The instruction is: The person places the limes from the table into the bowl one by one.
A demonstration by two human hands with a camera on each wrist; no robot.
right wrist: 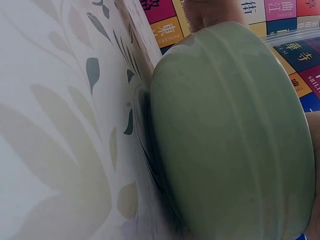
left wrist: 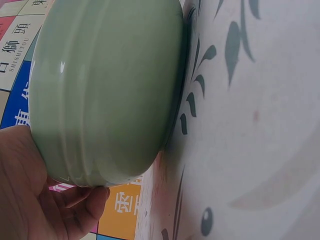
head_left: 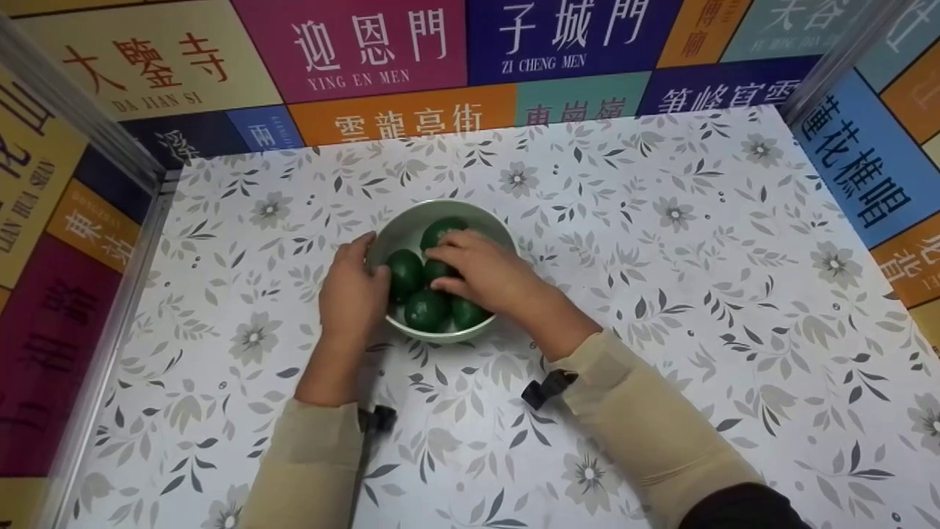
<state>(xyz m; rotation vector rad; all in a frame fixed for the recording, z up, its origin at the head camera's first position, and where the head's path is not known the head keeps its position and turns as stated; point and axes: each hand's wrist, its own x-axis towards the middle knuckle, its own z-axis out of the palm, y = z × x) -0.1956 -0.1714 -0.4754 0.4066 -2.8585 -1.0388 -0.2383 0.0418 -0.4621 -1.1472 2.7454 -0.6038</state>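
Note:
A pale green bowl (head_left: 440,338) stands on the table with several dark green, glossy round fruits in it that look like limes (head_left: 426,310). My left hand (head_left: 352,290) grips the bowl's left side, its thumb at the rim and its fingers along the outer wall. In the left wrist view, the fingers (left wrist: 95,202) curl under the bowl's side. Over the right part of the bowl, my right hand (head_left: 488,272) reaches in, with thumb and fingers around a lime (head_left: 438,270) in the middle. Its fingers partly hide that lime and the others near it. The right wrist view shows mostly the bowl's outer wall (right wrist: 225,135).
The table (head_left: 624,257) has a white cover printed with grey flowers and leaves. Colourful panels with Chinese lettering (head_left: 374,44) rise along its back and both sides. A black strap piece (head_left: 547,389) sits at each sleeve cuff.

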